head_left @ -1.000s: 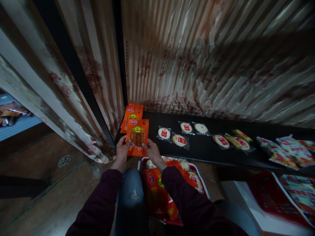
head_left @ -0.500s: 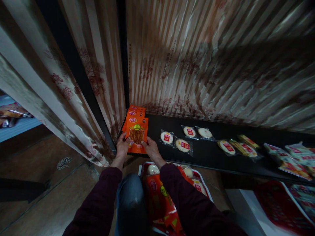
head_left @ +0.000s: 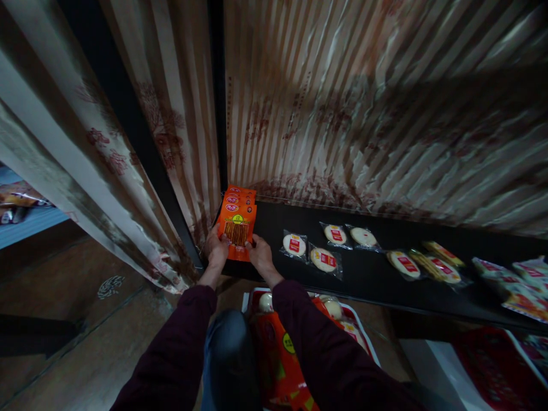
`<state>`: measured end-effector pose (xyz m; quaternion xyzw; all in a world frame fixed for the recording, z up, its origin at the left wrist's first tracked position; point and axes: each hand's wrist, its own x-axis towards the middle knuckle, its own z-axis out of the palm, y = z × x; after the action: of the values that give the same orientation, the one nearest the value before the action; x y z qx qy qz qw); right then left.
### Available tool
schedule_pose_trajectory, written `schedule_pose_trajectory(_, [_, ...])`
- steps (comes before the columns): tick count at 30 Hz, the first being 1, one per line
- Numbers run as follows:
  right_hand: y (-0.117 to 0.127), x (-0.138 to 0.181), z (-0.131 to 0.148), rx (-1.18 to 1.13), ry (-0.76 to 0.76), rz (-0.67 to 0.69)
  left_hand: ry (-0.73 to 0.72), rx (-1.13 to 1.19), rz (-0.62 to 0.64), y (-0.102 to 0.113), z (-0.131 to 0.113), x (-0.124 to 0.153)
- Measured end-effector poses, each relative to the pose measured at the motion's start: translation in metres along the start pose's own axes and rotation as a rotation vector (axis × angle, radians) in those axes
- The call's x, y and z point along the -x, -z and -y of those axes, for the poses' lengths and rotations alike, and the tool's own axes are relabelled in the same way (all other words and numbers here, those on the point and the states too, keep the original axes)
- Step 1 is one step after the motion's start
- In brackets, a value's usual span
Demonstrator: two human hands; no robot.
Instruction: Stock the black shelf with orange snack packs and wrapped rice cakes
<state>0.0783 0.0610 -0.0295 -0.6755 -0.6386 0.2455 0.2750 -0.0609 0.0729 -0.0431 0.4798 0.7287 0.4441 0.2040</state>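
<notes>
An orange snack packet (head_left: 237, 231) with a window showing brown strips lies on the left end of the black shelf (head_left: 268, 220), overlapping several like packets behind it. My left hand (head_left: 217, 246) grips its lower left edge, thumb on the front. On the lower right edge, my right hand (head_left: 259, 252) pinches it between thumb and fingers. Below my right forearm sits a red and white basket (head_left: 366, 342) with more orange packets (head_left: 280, 348) and round white wrapped cakes (head_left: 333, 309).
Right of my hands lie several round wrapped cakes (head_left: 324, 260) on the shelf, then yellow-green packs (head_left: 443, 253) and pale bags (head_left: 524, 288). A striped curtain (head_left: 321, 125) hangs behind. Dark posts (head_left: 218, 97) flank the shelf's left end. Another red basket (head_left: 496, 365) stands low at right.
The orange packet has moved slightly up and back toward the packets behind it, with both hands still on it. The view has shifted slightly, moving the shelf goods rightward.
</notes>
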Motion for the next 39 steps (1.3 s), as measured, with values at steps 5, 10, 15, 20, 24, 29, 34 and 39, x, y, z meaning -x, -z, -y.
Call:
schedule_pose_trajectory(5, [0.000, -0.008, 0.007, 0.124, -0.007, 0.013, -0.021, -0.220, 0.005, 0.004, -0.016, -0.003])
schedule_pose_trajectory(10, [0.001, -0.014, 0.013, 0.204, -0.016, 0.040, -0.085, -0.386, -0.023, 0.001, -0.018, -0.005])
schedule_pose_trajectory(15, [-0.002, -0.016, 0.011, 0.223, -0.035, 0.058, -0.133, -0.508, -0.025, -0.006, -0.012, -0.006])
schedule_pose_trajectory(20, [-0.003, -0.014, 0.005, 0.189, -0.068, 0.023, -0.186, -0.528, -0.053, -0.014, -0.004, -0.003])
schedule_pose_trajectory(24, [-0.005, -0.015, 0.003, 0.169, -0.061, -0.066, -0.263, -0.501, -0.092, -0.019, 0.001, 0.000])
schedule_pose_trajectory(29, [-0.013, -0.020, 0.001, 0.110, 0.043, -0.118, -0.352, -0.444, -0.029, -0.021, 0.003, 0.002])
schedule_pose_trajectory(34, [-0.018, -0.026, -0.002, 0.105, 0.091, -0.049, -0.336, -0.442, 0.027, -0.028, 0.006, 0.002])
schedule_pose_trajectory(39, [-0.016, -0.020, -0.006, 0.079, 0.115, -0.050, -0.342, -0.398, 0.002, -0.027, 0.005, 0.000])
